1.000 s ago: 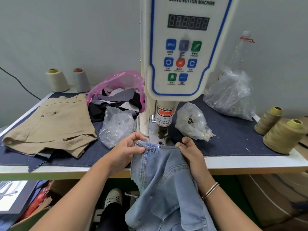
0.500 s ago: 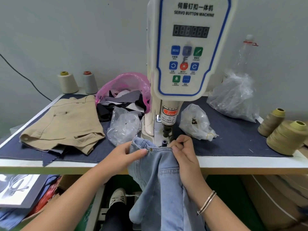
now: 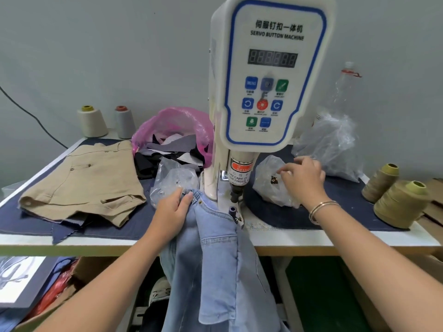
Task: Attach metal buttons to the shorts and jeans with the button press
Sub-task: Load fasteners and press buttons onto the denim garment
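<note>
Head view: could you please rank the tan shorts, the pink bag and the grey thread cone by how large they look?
1. Tan shorts
2. Pink bag
3. Grey thread cone, though it stands farthest back, so it looks smaller.

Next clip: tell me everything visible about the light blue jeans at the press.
The jeans are light blue, faded denim with visible seams. The waistband lies on the table edge at the foot of the button press, bearing one small metal stud; the rest hangs down over the table's front. The left hand rests on the waistband, thumb on top. The right hand is away from them.
</note>
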Demonstrator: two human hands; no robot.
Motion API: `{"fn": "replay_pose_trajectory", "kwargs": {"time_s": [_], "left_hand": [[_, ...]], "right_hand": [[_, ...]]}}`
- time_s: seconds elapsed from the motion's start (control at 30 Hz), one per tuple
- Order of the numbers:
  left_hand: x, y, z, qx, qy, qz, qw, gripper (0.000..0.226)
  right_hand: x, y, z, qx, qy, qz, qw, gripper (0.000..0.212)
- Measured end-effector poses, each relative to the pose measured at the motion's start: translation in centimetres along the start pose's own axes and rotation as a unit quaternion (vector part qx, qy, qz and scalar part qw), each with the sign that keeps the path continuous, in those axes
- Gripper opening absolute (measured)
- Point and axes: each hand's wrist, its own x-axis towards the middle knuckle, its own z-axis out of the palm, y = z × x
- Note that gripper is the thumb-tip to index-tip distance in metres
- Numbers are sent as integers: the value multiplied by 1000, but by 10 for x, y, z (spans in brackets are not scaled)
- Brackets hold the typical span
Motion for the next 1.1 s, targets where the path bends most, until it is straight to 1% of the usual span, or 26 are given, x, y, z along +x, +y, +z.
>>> {"fn": "replay_pose_trajectory", "kwargs": {"time_s": [0.07, 0.1, 0.17, 0.23, 0.33, 0.4, 0.5, 0.6, 0.7, 0.8, 0.9, 1.0, 1.1], "left_hand": [[0, -6, 2, -3, 18, -2, 1000, 41], [0, -7, 2, -4, 22, -1, 1000, 42], [-1, -8, 2, -6, 23, 9, 1000, 42], [-5, -7, 0, -11, 29, 24, 999, 40], [-9, -4, -2, 0, 27, 41, 999, 37], [-8, -4, -3, 0, 7, 35, 999, 38], [-5, -6, -3, -25, -24, 16, 999, 39], [-2, -9, -1, -30, -28, -2, 999, 44], [-1, -10, -1, -39, -31, -13, 999, 45], [-1, -8, -2, -55, -33, -16, 998, 39], [-1, -7, -2, -59, -35, -17, 997, 37], [-1, -6, -2, -56, -37, -20, 998, 36], [0, -6, -2, -57, -37, -22, 997, 38]], "right_hand": [[13, -1, 10, -161, -56, -56, 984, 29], [17, -2, 16, -218, -71, -82, 970, 34], [23, -4, 26, -288, -87, -102, 948, 39], [28, -5, 33, -333, -84, -102, 934, 39], [32, -8, 40, -374, -69, -106, 919, 32], [31, -10, 45, -398, -66, -111, 908, 29], [30, -14, 52, -419, -58, -106, 900, 31], [32, -21, 56, -447, -64, -121, 884, 33], [31, -22, 57, -452, -68, -125, 881, 33], [31, -17, 57, -424, -49, -124, 896, 30], [28, -10, 53, -385, -37, -119, 914, 21], [24, -1, 49, -317, -17, -125, 940, 13], [17, 6, 41, -198, 16, -135, 971, 11]]}}
